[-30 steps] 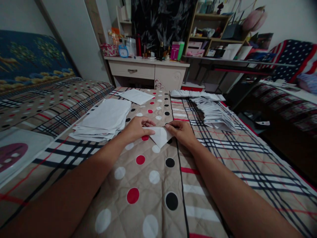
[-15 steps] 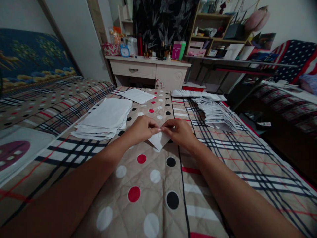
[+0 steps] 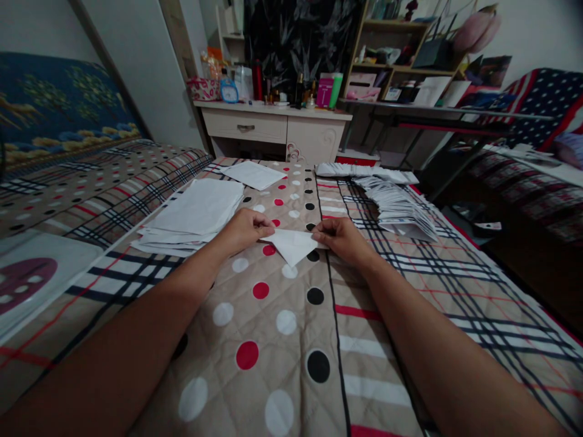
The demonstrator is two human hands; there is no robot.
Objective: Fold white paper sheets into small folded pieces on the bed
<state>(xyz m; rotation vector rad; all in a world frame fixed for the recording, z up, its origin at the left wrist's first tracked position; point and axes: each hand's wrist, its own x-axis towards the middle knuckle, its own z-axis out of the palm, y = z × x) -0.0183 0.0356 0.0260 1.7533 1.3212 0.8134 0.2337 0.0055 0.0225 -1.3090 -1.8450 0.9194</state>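
Between my two hands is a folded sheet of white paper (image 3: pixel 292 246), a pointed flap of it facing me and a straight folded edge on the far side. My left hand (image 3: pixel 248 229) pinches the left end of the fold between thumb and fingers. At the right end, my right hand (image 3: pixel 339 238) grips the fold the same way. To the left lies a stack of white paper sheets (image 3: pixel 195 209), with a separate white sheet (image 3: pixel 254 175) behind it. On the right is a row of folded white papers (image 3: pixel 401 209), and another row (image 3: pixel 364 173) lies behind that.
Everything lies on a quilted bedspread (image 3: pixel 286 364) with dots and plaid. A white item with a purple pattern (image 3: pixel 27 279) is at the far left. Beyond the bed's far edge stand a white dresser (image 3: pixel 268 130) and a shelf desk (image 3: pixel 396 67) full of objects.
My hands have moved apart from the middle, left hand leftward and right hand rightward, along the fold. The paper's far edge now shows as a straight line between them.
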